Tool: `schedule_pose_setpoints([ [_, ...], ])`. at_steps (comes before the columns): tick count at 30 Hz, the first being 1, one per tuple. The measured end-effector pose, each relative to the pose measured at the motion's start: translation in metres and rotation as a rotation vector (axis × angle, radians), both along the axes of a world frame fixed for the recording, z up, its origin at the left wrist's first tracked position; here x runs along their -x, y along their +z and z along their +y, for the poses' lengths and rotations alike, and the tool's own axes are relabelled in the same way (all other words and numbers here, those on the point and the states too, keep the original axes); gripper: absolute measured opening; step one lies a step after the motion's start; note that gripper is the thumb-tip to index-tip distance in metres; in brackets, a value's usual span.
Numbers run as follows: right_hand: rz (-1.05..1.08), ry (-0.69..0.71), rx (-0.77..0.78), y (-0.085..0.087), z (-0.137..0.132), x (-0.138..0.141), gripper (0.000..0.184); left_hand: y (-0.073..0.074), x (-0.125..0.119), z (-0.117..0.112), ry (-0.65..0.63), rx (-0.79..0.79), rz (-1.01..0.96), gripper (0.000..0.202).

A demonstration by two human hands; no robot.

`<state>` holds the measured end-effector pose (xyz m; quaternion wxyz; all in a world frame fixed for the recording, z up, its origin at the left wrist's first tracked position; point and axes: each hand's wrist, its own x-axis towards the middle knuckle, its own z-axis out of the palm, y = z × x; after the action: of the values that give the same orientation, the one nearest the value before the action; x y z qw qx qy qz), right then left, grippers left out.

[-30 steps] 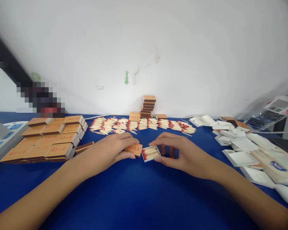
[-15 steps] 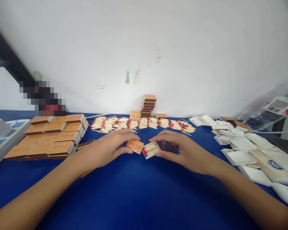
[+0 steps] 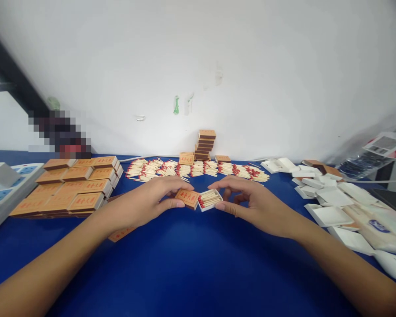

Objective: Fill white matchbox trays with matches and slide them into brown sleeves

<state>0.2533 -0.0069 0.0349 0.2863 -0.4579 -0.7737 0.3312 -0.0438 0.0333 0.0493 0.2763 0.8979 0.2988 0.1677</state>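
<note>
One white tray, loaded with red-headed matches, serves as the reference point for the layout; it lies between the two hands. At its right end, the right hand pinches it, thumb at the near corner and forefinger at the far side, the other fingers curled. Just beside its left end, the left hand pinches an orange sleeve printed with red characters, thumb along the near edge and fingers at the far one. The sleeve's right end faces the tray at a slight angle; whether the two touch cannot be told.

Behind the tray, a row of loose matches runs across the blue counter. Farther behind the tray stand a stack of matchboxes and, beyond it, a pale wall. Well to the left of the tray is a tiered block of matchboxes, with a power strip farther left. Nearer the tray on that side, another orange piece shows partly beneath the left forearm. Well to the right of the tray lie piled white trays and a soft package bearing a blue oval label.
</note>
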Motion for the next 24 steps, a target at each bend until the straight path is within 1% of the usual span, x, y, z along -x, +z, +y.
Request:
schedule_pose_setpoints([
  [4,0.022,-0.051,-0.066,-0.0009,-0.0024,0.0035,0.036,-0.0004,0.0003,-0.0007,0.0,0.041,-0.015,0.027],
  [9,0.023,-0.065,-0.131,-0.0012,-0.0028,0.004,0.032,0.0014,-0.0012,-0.0025,0.006,0.091,-0.03,0.027],
  [18,0.034,-0.09,-0.202,-0.0017,-0.0043,0.0046,0.029,0.0033,-0.0006,-0.0018,0.019,0.133,-0.039,0.03],
  [24,0.04,-0.103,-0.218,-0.002,-0.0049,0.005,0.029,0.0033,-0.001,-0.0021,0.053,0.121,-0.032,0.03],
])
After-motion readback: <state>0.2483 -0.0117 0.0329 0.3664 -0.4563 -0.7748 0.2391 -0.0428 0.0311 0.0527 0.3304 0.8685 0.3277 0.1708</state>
